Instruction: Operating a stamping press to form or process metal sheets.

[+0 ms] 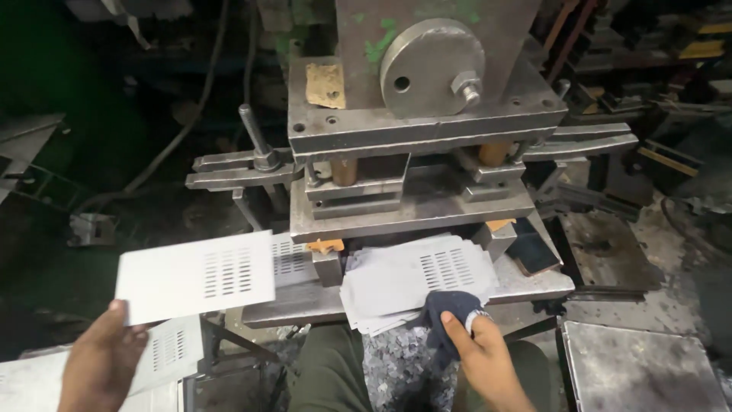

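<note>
The left hand (103, 358) held up a flat grey metal sheet (197, 276) with rows of little slots cut in it. Its fingers were closed on the sheet's lower left corner, with the thumb on top. The sheet was tilted a bit and hung in the air, just left of the big press machine (415, 114).

The right hand (480, 358) rested on a dark blue cloth (446, 317). Its fingers were bent down over the cloth and pressed on it. The cloth lay on the near edge of a messy pile of slotted sheets (412, 278). That pile sat on the flat metal desk (534, 282) of the machine, under its heavy steel block.

More slotted sheets (171, 351) lay low on the left, below the held sheet. A grey metal plate (640, 370) sat at the lower right. The person's green trouser leg (328, 374) showed between the two hands.
</note>
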